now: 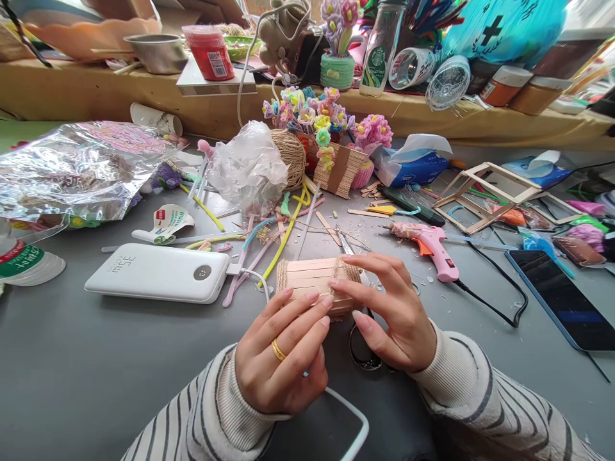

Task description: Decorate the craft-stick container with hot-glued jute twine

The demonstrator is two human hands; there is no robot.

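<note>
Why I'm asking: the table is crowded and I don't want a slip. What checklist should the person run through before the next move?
1. Both hands at the wooden piece: ok; the left hand is at its near side, the right hand at its right end.
2. Twine wound around the left end of the wooden piece: ok.
3. Glue gun apart from both hands: ok, lying to the right.
4. Glue gun cool: cannot tell.
5. Scissors well away: not ok; their blades show just behind the piece.
6. White cable well away: not ok; it runs close to the left hand.
</note>
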